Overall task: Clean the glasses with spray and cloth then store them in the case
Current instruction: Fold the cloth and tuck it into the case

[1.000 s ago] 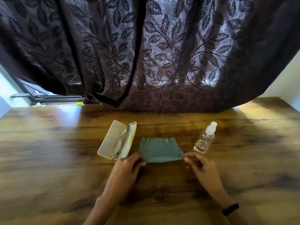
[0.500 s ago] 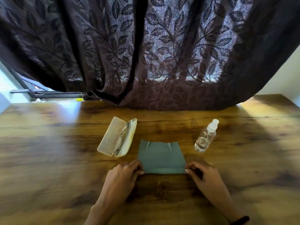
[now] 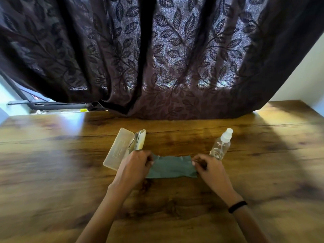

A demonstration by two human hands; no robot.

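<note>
— Case left of centre, lid open on the table?
— Yes, with the glasses lying inside it.
— And the left hand?
— Just below the case, fingers curled, pinching the left edge of the cloth, which lies at centre frame.
— The right hand?
— Fingers bent, pinching the cloth's right edge. The bottle stands just above it, right of centre.

I see bare table wide on both sides. The case crowds the cloth on the left, the bottle on the right; the curtain hangs behind.
</note>
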